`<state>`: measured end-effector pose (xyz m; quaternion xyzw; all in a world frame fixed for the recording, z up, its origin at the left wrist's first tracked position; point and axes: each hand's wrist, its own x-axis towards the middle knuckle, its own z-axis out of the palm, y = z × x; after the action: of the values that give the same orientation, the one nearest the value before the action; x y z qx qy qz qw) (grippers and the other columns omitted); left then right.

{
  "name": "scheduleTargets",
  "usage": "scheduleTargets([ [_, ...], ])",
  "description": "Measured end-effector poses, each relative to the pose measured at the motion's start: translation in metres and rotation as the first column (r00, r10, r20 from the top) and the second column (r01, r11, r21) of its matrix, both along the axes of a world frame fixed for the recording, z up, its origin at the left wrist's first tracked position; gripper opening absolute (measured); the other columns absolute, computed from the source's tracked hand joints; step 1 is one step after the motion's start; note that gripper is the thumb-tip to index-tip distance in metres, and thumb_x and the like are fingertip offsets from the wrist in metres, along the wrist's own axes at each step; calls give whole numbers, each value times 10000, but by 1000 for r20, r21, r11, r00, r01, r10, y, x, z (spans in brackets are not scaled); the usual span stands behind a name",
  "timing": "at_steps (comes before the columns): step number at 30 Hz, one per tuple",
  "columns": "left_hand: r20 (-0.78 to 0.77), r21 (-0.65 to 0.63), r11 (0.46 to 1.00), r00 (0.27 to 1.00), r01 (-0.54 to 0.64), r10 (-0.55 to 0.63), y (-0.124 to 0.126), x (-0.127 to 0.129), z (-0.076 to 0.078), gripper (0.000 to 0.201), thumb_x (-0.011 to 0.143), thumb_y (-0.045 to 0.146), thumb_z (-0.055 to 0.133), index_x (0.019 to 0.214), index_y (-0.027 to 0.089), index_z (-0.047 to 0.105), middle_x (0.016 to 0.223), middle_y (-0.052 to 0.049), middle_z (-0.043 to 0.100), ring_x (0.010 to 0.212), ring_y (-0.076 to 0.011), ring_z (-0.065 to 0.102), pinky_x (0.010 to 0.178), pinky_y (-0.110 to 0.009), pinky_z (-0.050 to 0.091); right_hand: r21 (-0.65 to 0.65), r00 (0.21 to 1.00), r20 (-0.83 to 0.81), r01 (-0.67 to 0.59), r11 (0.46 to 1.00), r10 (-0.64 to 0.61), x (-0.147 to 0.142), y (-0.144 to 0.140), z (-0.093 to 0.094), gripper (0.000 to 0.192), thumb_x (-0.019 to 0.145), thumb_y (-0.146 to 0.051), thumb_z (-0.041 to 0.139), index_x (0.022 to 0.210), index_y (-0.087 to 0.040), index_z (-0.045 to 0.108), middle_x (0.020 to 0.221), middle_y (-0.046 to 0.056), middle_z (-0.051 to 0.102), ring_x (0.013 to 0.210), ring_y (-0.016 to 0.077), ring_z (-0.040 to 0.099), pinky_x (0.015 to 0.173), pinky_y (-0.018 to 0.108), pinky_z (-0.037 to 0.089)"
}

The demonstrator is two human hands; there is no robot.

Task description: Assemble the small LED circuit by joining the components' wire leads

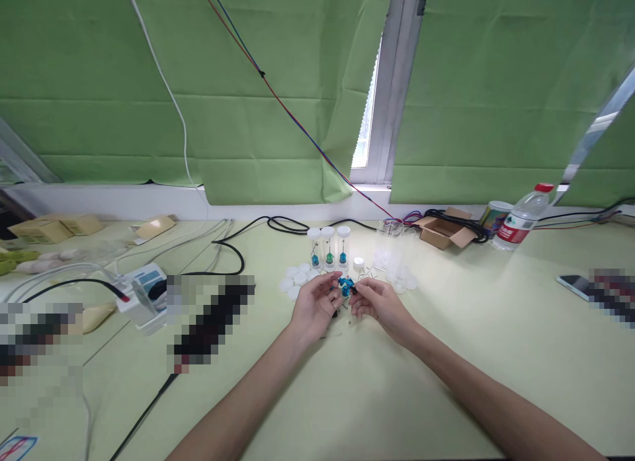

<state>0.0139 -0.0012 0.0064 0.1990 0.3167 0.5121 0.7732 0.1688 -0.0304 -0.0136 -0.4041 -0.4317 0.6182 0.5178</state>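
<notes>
Blue part (346, 286) sat below and right of frame centre | left hand (315, 307) was closed on its left side | right hand (384, 307) pinched its dark right end | neither was nearer, it lay between them | long axis was unclear

The blue piece (345, 286) looks glossy to me, though from here I can't tell plastic from metal. I see clear, smooth plastic tubes (329, 245), a shiny plastic bottle (520, 217), a matt cardboard box (436, 236), creased matt cloth blinds (278, 137) and a smooth, faintly shiny worktop (486, 348).
</notes>
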Motion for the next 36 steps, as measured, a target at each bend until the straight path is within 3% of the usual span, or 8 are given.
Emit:
scheduleTargets([
  [16, 106, 1, 1000, 994, 7, -7, 0, -2, 0, 71, 664, 166, 578, 652, 111, 621, 577, -33, 527, 508, -127, 489, 475, -250, 375, 69, 1000, 14, 16, 998, -17, -1, -3, 4, 288, 730, -418, 755, 767, -180, 598, 642, 7, 646, 582, 135, 597, 584, 278, 484],
  [36, 129, 34, 999, 991, 41, -46, 2, -3, -2, 364, 832, 435, 539, 719, 105, 644, 575, -23, 491, 515, -135, 472, 487, -262, 396, 103, 999, 46, 11, 995, -16, -1, -2, 0, 263, 761, -414, 736, 780, -186, 606, 653, 5, 647, 570, 136, 590, 584, 284, 480],
])
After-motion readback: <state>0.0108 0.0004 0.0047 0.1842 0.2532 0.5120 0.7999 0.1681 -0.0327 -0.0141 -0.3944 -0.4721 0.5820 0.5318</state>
